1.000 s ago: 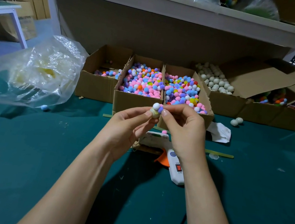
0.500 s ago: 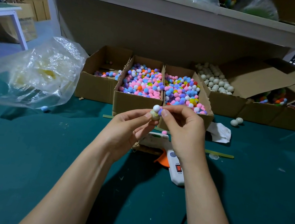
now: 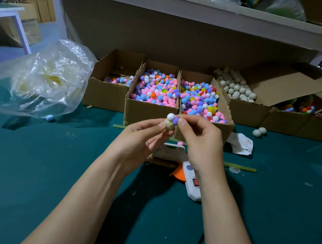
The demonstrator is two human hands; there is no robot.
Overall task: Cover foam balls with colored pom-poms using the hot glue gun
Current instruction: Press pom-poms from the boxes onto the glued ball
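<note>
Both forearms raised, angled inward over green bench (image 3: 25, 165). Pinching foam ball (image 3: 168, 126) at fingertips of left hand (image 3: 139, 137). Pinching purple pom-pom (image 3: 175, 120) against it with right hand (image 3: 198, 141), beside white pom-pom (image 3: 170, 116). Below wrists, on bench: glue gun (image 3: 191, 178). Behind: pom-pom boxes (image 3: 149, 110), under shelf (image 3: 173, 1).

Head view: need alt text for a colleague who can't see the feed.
The left hand pinches a foam ball bearing a white pom-pom and a purple pom-pom, which the right hand pinches. A glue gun lies on the green table beneath them; open boxes of pom-poms stand behind.
</note>
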